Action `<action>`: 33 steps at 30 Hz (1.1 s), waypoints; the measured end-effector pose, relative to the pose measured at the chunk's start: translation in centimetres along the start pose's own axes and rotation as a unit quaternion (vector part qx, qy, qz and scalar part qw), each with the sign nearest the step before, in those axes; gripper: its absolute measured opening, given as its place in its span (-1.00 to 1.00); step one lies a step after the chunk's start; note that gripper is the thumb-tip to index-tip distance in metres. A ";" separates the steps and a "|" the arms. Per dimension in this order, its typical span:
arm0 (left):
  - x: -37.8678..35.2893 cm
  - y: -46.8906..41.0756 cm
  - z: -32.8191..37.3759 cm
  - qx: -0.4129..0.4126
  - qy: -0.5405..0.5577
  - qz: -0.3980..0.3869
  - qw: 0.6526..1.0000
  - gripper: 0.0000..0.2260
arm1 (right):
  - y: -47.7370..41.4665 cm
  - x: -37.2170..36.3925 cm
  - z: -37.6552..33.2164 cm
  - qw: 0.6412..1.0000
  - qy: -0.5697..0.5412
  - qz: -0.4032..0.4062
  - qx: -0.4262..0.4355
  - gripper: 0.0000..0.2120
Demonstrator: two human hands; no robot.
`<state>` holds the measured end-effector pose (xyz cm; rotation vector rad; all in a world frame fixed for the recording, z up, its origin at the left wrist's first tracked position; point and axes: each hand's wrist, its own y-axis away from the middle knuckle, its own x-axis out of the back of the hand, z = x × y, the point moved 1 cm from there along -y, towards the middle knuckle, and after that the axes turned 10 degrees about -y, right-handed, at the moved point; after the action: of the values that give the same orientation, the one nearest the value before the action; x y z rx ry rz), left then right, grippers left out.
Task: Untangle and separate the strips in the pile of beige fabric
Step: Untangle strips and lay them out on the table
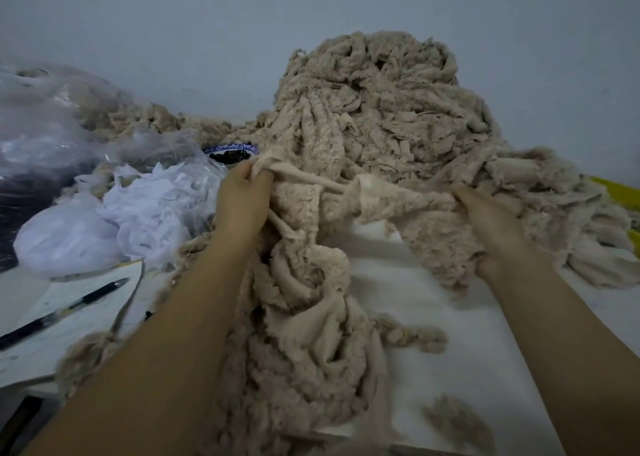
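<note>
The left hand [242, 199] pinches one end of a strip [311, 178] while the right hand [485, 216] grips its wider part. They hold it taut, probably to work it free of the pile [381, 109] heaped on the table [467, 351] just behind. Fabric half buries the right grip and hides the strip's far end.

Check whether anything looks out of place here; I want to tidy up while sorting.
A blue-and-white patterned bowl sits half buried between crumpled clear plastic bags and the pile of beige fabric strips, an odd spot. Loose beige fluff tufts litter the white tabletop. The left hand and right hand both grip strips from that pile.
</note>
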<state>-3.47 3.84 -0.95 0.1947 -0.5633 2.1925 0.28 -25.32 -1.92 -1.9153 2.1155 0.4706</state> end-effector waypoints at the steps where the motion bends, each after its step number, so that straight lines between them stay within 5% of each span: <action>1: 0.0 0.1 0.1 0.019 0.020 -0.012 1.000 -0.85 | 0.0 -0.2 0.1 0.997 0.077 0.004 0.032 -0.81; 4: -1.0 0.9 0.7 0.051 0.038 -0.095 0.993 -0.73 | 1.0 -1.4 1.0 0.906 0.393 -0.061 0.149 -0.68; 7: -2.4 2.4 1.8 0.000 0.011 -0.183 0.983 -0.70 | 2.7 -3.7 3.0 0.852 0.449 -0.203 0.175 -0.59; 10: -3.2 3.3 2.6 -0.038 0.018 -0.265 0.963 -0.68 | 3.6 -5.2 4.9 0.889 0.349 -0.273 0.112 -0.59; 13: -3.1 2.9 2.5 -0.086 -0.008 -0.270 0.959 -0.77 | 3.2 -4.8 4.4 0.941 0.274 -0.150 0.128 -0.81; 15: -2.6 2.2 1.8 -0.098 -0.061 -0.230 0.966 -0.80 | 2.9 -4.1 3.1 0.994 0.050 -0.078 0.062 -0.74; 17: -2.1 1.5 0.8 -0.082 -0.096 -0.174 0.977 -0.78 | 2.4 -3.2 1.6 0.991 -0.117 -0.055 0.016 -0.71; 20: -1.9 1.2 -0.6 -0.037 -0.079 -0.088 0.992 -0.76 | 1.9 -2.1 0.9 0.983 -0.162 -0.088 0.005 -0.79; 24: -1.6 1.1 -1.0 0.037 0.042 -0.046 0.997 -0.83 | 0.7 -0.8 1.0 0.980 -0.199 -0.024 -0.007 -0.83; 29: -1.2 1.0 -0.8 0.223 0.344 -0.166 0.897 -0.88 | 0.2 0.0 0.8 0.982 -0.187 0.001 0.012 -0.80; 33: -1.0 1.7 -1.3 0.236 0.455 -0.226 0.828 -0.70 | 0.4 0.4 1.3 0.974 -0.224 -0.029 0.011 -0.87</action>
<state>-4.13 2.81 -3.00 -0.4199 0.5258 1.6436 -0.23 -25.15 -3.27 -1.6593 1.7604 0.7778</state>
